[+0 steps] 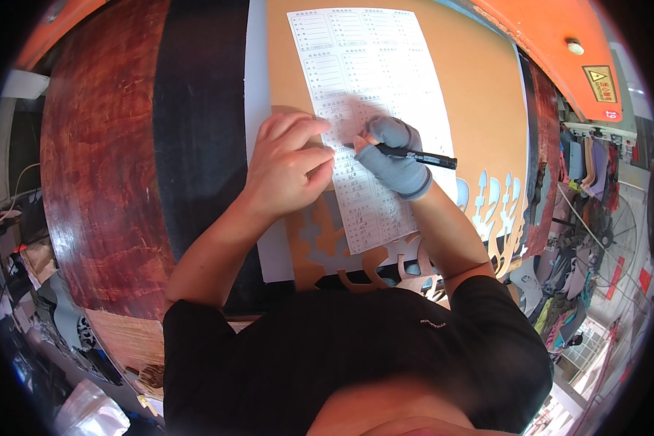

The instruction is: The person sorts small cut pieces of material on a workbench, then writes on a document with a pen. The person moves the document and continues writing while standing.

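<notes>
A white sheet of printed forms [385,73] lies lengthwise before me, with handwriting in its nearer boxes. My right hand [396,156], in a grey fingerless glove, grips a black marker pen [436,160]; its tip points left onto the forms and is partly hidden by the fingers. My bare left hand [287,163] rests at the sheet's left edge, fingers bent and apart, fingertips touching the paper. Under the forms is a tan sheet of material [483,94], its near part cut into curved openwork shapes [487,211].
A white backing sheet [256,73] shows beneath the tan one. Left of it run a black strip [196,109] and a red-brown wooden board [102,160]. An orange machine [545,36] stands at the far right. Cut pieces hang [596,167] on the right.
</notes>
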{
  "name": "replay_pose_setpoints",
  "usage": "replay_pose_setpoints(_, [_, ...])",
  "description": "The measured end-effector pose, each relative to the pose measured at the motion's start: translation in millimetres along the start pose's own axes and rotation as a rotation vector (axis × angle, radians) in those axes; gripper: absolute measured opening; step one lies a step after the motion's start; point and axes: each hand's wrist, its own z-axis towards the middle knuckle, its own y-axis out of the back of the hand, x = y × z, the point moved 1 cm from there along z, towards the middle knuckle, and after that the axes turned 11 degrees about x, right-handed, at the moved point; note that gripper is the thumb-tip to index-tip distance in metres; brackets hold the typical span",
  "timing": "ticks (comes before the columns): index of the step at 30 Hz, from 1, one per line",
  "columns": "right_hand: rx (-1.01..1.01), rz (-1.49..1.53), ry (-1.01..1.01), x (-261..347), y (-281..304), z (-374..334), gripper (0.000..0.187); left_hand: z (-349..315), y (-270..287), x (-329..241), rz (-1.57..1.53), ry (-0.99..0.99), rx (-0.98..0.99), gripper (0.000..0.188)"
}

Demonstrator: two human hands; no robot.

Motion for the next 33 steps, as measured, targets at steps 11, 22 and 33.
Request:
replay_pose_setpoints(11, [-0.086,-0.035,-0.023,0.0,-1.1,-0.4,0.012,0.4,-1.6,0.6,-0.012,-0.006,-0.024,0.001])
replay_pose_setpoints(22, [-0.193,0.916,-0.163,0.4,24.7,12.1,0.015,0.6,1.2,0.1,0.008,-0.015,0.005,0.006])
replay_pose_setpoints(33, [-0.188,0.152,-0.021,-18.6,40.7,22.4,0.018,2.8,0.7,-1.8,0.016,-0.014,-0.01,0.006])
